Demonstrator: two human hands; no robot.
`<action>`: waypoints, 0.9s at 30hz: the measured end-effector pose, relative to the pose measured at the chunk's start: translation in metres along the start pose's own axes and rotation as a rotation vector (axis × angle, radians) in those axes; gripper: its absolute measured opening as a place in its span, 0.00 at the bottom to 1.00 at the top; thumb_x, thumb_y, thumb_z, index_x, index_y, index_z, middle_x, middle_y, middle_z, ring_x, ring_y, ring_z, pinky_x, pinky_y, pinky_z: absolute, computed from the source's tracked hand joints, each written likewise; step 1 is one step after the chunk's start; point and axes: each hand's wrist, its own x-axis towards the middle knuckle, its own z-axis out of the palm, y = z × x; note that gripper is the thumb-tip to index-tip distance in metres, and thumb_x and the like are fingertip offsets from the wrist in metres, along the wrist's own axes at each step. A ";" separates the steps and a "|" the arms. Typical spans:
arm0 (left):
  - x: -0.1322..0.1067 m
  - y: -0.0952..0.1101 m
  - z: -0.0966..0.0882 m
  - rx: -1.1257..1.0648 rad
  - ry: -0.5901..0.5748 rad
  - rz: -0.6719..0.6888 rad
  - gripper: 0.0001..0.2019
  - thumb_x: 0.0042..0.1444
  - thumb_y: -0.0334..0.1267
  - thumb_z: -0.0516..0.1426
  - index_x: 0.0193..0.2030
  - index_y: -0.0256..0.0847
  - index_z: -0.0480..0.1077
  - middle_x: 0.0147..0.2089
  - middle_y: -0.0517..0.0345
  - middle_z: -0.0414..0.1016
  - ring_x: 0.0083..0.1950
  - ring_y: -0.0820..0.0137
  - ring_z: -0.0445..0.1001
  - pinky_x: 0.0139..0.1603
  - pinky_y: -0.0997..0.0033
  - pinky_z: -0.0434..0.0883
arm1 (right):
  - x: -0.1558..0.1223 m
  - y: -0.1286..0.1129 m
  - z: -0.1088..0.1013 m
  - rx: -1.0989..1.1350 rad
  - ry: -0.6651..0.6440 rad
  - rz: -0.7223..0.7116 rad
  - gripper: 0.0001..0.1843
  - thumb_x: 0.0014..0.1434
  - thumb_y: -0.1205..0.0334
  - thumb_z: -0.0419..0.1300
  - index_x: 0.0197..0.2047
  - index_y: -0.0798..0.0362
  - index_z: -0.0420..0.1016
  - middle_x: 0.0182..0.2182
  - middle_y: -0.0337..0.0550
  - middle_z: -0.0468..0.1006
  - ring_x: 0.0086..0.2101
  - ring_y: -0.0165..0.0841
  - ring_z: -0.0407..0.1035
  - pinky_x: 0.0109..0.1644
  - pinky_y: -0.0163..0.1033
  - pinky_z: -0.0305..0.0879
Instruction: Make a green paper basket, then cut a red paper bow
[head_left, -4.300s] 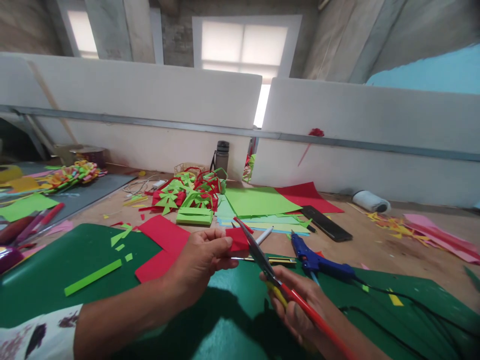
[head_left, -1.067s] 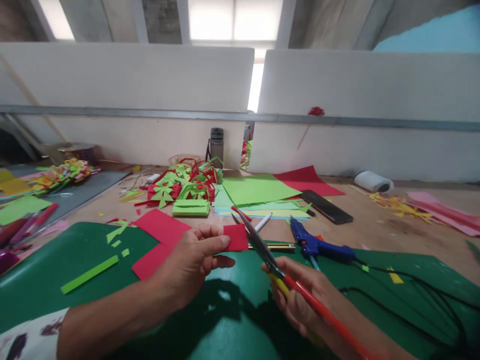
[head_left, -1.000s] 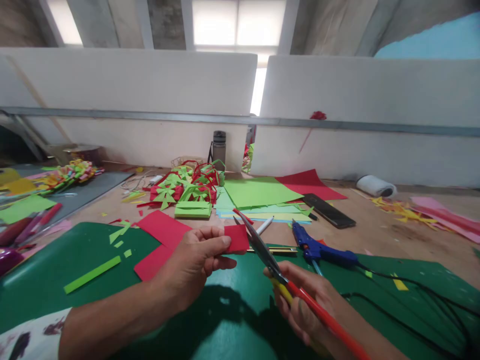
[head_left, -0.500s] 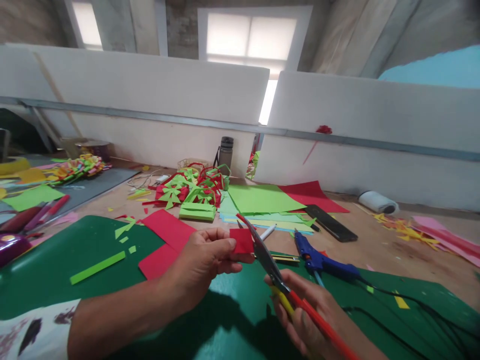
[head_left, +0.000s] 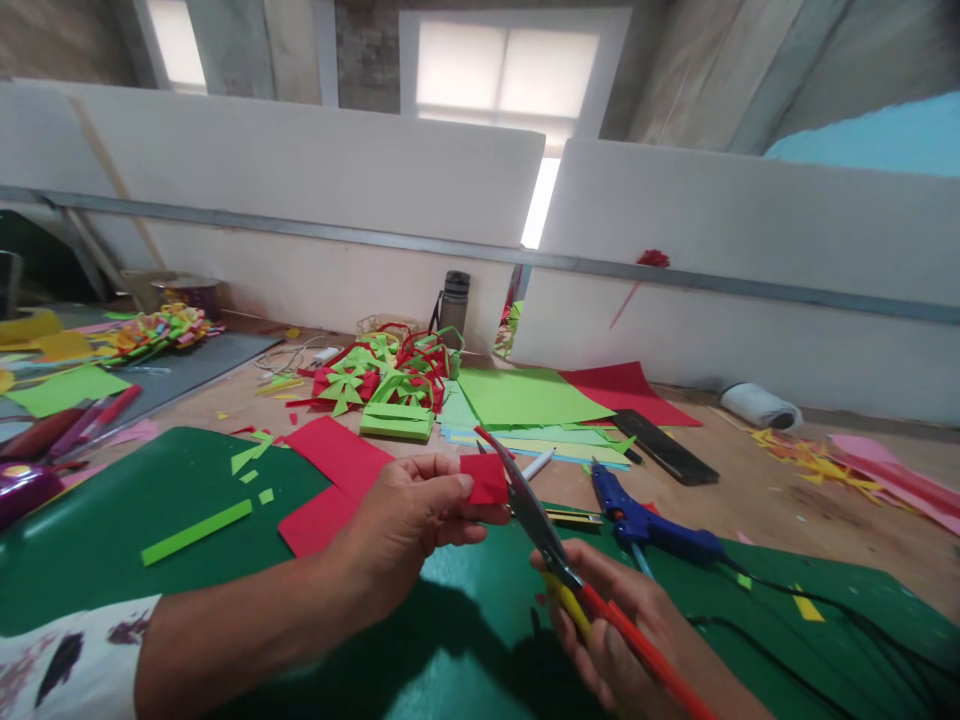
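Between thumb and fingers, my left hand (head_left: 409, 515) pinches a small red paper piece (head_left: 486, 479). My right hand (head_left: 619, 620) is closed round the red and yellow handles of a pair of scissors (head_left: 541, 525). The blades point up and away, beside the right edge of the paper piece; whether they touch it I cannot tell. Behind my left hand, larger red paper pieces (head_left: 337, 455) lie on the green mat (head_left: 450, 650). A green paper strip (head_left: 196, 532) and small green scraps rest farther left.
A blue glue gun (head_left: 656, 525) with its cord lies to the right, near a black phone (head_left: 667, 447). Green sheets (head_left: 529, 395) and a heap of red and green paper pieces (head_left: 390, 375) are behind the hands. A bottle (head_left: 454, 305) stands by the white wall panel (head_left: 337, 280).
Both hands, the paper piece and the scissors look nearly the same as before. The view has shifted very slightly.
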 end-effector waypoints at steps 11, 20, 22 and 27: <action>-0.001 -0.001 0.001 -0.016 0.008 -0.002 0.10 0.43 0.34 0.64 0.26 0.35 0.66 0.29 0.55 0.75 0.37 0.62 0.78 0.30 0.75 0.70 | 0.002 -0.003 0.003 -0.059 -0.034 0.002 0.35 0.50 0.31 0.50 0.46 0.52 0.68 0.22 0.35 0.57 0.21 0.25 0.49 0.22 0.30 0.53; 0.000 -0.002 0.000 -0.002 -0.013 -0.003 0.09 0.44 0.35 0.64 0.28 0.34 0.68 0.32 0.51 0.77 0.37 0.62 0.78 0.31 0.74 0.71 | -0.001 -0.007 0.003 -0.057 -0.060 0.080 0.37 0.49 0.29 0.49 0.48 0.51 0.64 0.23 0.34 0.56 0.18 0.23 0.45 0.18 0.30 0.44; 0.001 -0.003 -0.001 0.001 -0.015 0.002 0.09 0.44 0.35 0.64 0.28 0.34 0.69 0.32 0.51 0.77 0.37 0.62 0.78 0.31 0.74 0.71 | -0.001 -0.006 0.004 -0.049 -0.054 0.075 0.36 0.49 0.29 0.49 0.47 0.51 0.65 0.23 0.34 0.56 0.18 0.24 0.45 0.18 0.30 0.44; 0.001 -0.004 -0.002 0.001 -0.018 0.009 0.08 0.46 0.34 0.63 0.28 0.34 0.69 0.32 0.52 0.76 0.37 0.63 0.78 0.31 0.75 0.71 | 0.000 -0.005 0.003 -0.033 -0.053 0.064 0.35 0.49 0.29 0.50 0.46 0.51 0.66 0.23 0.34 0.54 0.22 0.26 0.45 0.21 0.31 0.45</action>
